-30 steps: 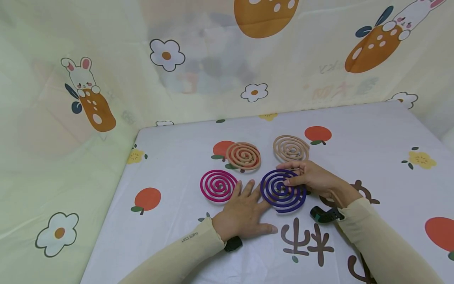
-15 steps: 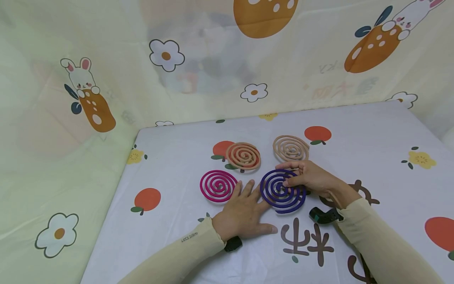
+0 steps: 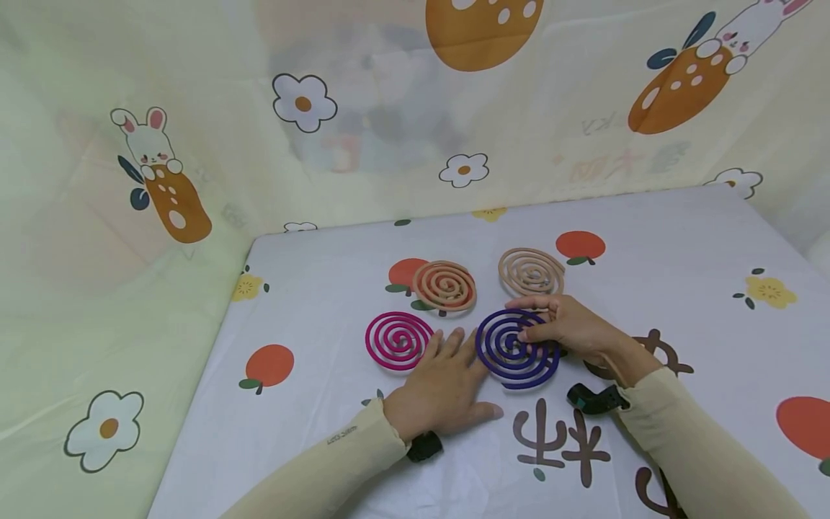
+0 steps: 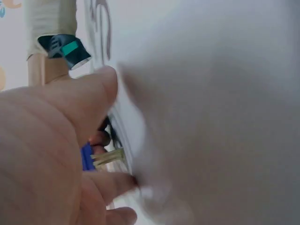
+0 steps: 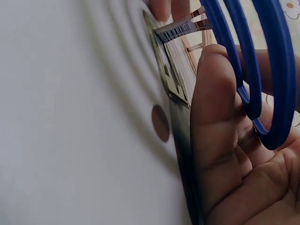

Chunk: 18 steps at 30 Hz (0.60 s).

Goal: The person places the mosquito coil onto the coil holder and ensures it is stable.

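In the head view a dark blue mosquito coil (image 3: 499, 369) is held level by my right hand (image 3: 573, 328), thumb on top and fingers reaching beneath. Blue rings (image 5: 276, 84) pass close by those fingers in the right wrist view. Under the coil a flat metal stand (image 5: 176, 79) has a bent-up tab; the coil hides it from above. Palm down, my left hand (image 3: 441, 386) rests on the table with fingers spread. Its fingertips lie between a magenta mosquito coil (image 3: 397, 341) and the blue coil; whether they touch the stand I cannot tell.
Two tan mosquito coils, a left one (image 3: 444, 286) and a right one (image 3: 532, 271), sit farther back. A white cloth (image 3: 311, 432) printed with fruit and flowers covers the table. A patterned curtain (image 3: 382, 180) rises behind the table's far edge.
My left hand has shifted very slightly to the left, its thumb drawn in a little. The right hand and the blue mosquito coil stay nearly still.
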### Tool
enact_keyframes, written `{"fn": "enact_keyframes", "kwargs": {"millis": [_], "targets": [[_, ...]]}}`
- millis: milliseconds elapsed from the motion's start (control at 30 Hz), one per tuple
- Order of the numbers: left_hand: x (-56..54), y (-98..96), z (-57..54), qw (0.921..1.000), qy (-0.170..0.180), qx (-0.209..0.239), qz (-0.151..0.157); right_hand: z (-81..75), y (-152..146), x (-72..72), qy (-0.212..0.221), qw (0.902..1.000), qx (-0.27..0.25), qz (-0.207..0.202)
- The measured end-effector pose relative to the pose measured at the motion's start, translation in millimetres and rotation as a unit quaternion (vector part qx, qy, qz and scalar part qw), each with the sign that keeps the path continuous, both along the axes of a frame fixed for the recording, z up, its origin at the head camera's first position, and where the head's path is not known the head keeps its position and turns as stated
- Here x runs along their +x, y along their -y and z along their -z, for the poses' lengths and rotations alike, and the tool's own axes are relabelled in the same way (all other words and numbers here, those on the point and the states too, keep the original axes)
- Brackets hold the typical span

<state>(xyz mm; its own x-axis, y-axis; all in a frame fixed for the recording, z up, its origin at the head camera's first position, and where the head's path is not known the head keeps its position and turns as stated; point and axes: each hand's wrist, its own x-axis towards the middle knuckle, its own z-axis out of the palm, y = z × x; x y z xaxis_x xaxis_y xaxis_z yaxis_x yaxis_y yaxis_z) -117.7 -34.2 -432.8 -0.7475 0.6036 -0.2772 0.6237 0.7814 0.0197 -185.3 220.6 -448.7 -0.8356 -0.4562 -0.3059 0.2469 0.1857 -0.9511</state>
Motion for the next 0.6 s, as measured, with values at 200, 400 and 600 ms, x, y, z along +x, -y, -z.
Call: {"fn": "enact_keyframes", "kwargs": {"millis": [200,400,600], "targets": [[-4.2,0.4,-2.4,0.9987,-0.036,0.014,-0.034,-2.8,-2,3.8,-0.019,0.9992,0.035,-0.001],[-7.8,0.6,-7.2,0.9940,-0.054,0.066,-0.068,-8.2,-5,11.4,-0.088,0.9906,0.105,-0.006],[-10.7,1.1,-7.3,0.9909,-0.056,0.104,-0.065,-13.6,-10,19.0,-0.155,0.9774,0.143,-0.016]]}}
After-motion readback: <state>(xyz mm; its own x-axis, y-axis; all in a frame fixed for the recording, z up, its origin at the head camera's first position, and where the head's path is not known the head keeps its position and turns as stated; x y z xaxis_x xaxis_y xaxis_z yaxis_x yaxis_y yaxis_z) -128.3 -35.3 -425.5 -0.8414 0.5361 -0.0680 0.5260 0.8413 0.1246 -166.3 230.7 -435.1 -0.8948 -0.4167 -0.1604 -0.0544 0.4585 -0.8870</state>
